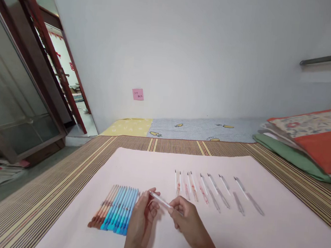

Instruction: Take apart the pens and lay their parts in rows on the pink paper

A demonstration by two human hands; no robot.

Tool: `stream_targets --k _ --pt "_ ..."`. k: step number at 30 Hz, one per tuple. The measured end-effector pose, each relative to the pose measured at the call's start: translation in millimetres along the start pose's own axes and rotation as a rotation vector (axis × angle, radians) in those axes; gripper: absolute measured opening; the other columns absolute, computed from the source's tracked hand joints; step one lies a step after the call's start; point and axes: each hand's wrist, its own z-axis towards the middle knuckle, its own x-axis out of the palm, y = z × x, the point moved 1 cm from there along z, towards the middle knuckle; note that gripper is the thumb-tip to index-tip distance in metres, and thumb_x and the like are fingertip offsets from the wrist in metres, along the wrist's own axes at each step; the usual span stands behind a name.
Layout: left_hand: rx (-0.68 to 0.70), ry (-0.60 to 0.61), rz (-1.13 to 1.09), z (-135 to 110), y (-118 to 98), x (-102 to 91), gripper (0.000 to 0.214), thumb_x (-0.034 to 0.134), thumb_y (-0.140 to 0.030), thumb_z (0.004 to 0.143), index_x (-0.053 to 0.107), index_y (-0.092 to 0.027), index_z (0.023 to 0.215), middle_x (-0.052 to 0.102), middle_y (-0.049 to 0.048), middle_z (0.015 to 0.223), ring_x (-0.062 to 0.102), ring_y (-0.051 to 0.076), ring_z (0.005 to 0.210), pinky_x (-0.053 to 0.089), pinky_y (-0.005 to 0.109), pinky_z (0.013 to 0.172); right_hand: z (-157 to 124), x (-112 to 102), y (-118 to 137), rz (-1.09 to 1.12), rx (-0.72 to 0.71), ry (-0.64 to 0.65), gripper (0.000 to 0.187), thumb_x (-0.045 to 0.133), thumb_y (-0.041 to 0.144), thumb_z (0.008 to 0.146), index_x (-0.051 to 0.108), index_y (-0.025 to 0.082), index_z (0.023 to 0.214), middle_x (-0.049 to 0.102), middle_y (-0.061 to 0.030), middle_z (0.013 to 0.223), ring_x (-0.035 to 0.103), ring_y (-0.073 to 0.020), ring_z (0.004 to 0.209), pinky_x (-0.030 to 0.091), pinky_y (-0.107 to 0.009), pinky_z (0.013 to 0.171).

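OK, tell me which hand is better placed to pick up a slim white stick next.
Probably the right hand: it is nearer the slim white sticks, while the left hand is beside the coloured pens. The right would first have to let go of the pale pen it grips.

So a little pink sticky note (138, 94) is clinging to the plain pale wall (189, 45), its scribbles too small to read. Below it, a yellow patterned cloth (129, 126) is sitting beside a checked one (194, 129) with yellow motifs, and a striped mat (71, 173) is running along in front. Over on the right, an orange and floral cloth bundle (325, 149) is lying on something green (290, 158), while a dark bar (327, 58) is sticking out above. Far left, a reddish-brown framed glass door (26, 88) is standing beside a doorway.
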Motion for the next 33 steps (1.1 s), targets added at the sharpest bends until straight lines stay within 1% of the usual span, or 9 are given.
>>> stream_targets --k 2,5,10,18,22,25,27,31,33 --pt "0.015 0.000 0.029 1.4 -1.9 -3.6 0.037 0.085 -0.033 0.069 0.075 -0.011 0.097 0.074 0.0099 0.093 0.062 0.009 0.065 0.051 0.020 0.061 -0.7 -2.3 -1.7 -0.010 0.011 0.025 0.016 0.059 0.035 0.082 0.057 0.019 0.081 0.049 0.0065 0.060 0.042 -0.0084 0.049 0.032 -0.021 0.047" --pt "0.031 -0.065 0.046 2.6 -3.3 -7.1 0.031 0.090 -0.029 0.061 0.076 -0.012 0.082 0.071 0.0039 0.074 0.061 0.009 0.061 0.048 0.017 0.055 -2.1 -3.0 -3.4 -0.039 0.028 0.070 0.024 0.055 0.042 0.087 0.060 0.019 0.082 0.044 0.0075 0.056 0.038 -0.0086 0.048 0.029 -0.021 0.047" --pt "0.055 0.000 0.056 0.3 -8.7 -4.5 0.034 0.084 -0.030 0.069 0.077 -0.013 0.097 0.075 0.0110 0.101 0.062 0.009 0.066 0.051 0.019 0.060 -2.9 0.9 -2.4 -0.036 0.043 0.100 0.033 0.052 0.049 0.090 0.056 0.020 0.076 0.038 0.0083 0.055 0.031 -0.0078 0.047 0.024 -0.021 0.045" --pt "0.084 0.020 0.083 0.2 -12.7 -6.2 0.038 0.086 -0.032 0.067 0.076 -0.013 0.098 0.074 0.0085 0.092 0.061 0.010 0.066 0.049 0.020 0.060 -2.9 2.0 -0.5 -0.045 0.028 0.066 0.030 0.054 0.046 0.088 0.057 0.019 0.075 0.044 0.0063 0.055 0.036 -0.0087 0.048 0.027 -0.022 0.047" --pt "0.119 -0.053 0.123 2.9 -7.3 -9.2 0.030 0.088 -0.034 0.063 0.070 -0.014 0.074 0.064 -0.0011 0.064 0.050 0.006 0.052 0.041 0.016 0.050 -6.2 1.9 8.3 -0.078 -0.007 0.069 0.017 0.055 0.032 0.086 0.061 0.019 0.079 0.047 0.0054 0.059 0.043 -0.0105 0.055 0.033 -0.023 0.053" --pt "0.140 -0.061 0.147 3.1 -4.1 -9.2 0.037 0.088 -0.038 0.063 0.058 -0.016 0.059 0.052 -0.0062 0.051 0.041 0.004 0.045 0.034 0.015 0.044 -8.0 1.2 13.4 -0.123 -0.061 0.017 0.009 0.057 0.025 0.082 0.062 0.019 0.079 0.055 0.0028 0.068 0.051 -0.0130 0.065 0.037 -0.024 0.061" --pt "0.112 -0.052 0.143 1.3 -4.5 -7.4 0.036 0.085 -0.044 0.066 0.063 -0.016 0.065 0.057 -0.0041 0.055 0.046 0.006 0.047 0.035 0.016 0.043 -7.9 0.4 14.2 -0.133 -0.072 -0.010 0.006 0.058 0.025 0.080 0.061 0.019 0.079 0.057 0.0024 0.070 0.052 -0.0139 0.067 0.038 -0.025 0.061" --pt "0.039 0.021 0.123 -2.8 -8.6 -2.5 0.043 0.082 -0.044 0.070 0.074 -0.014 0.099 0.074 0.0096 0.096 0.062 0.011 0.067 0.049 0.021 0.058 -6.5 -2.8 12.7 -0.069 -0.023 -0.013 0.006 0.058 0.026 0.079 0.059 0.020 0.080 0.054 0.0035 0.066 0.049 -0.0132 0.061 0.038 -0.024 0.057" --pt "0.036 0.021 0.155 -2.2 -8.5 -1.8 0.042 0.086 -0.038 0.065 0.075 -0.012 0.097 0.075 0.0116 0.098 0.062 0.011 0.067 0.049 0.021 0.060 -6.4 -5.0 12.5 -0.056 -0.004 0.002 0.006 0.058 0.026 0.079 0.059 0.020 0.080 0.053 0.0037 0.065 0.049 -0.0130 0.060 0.037 -0.024 0.055"
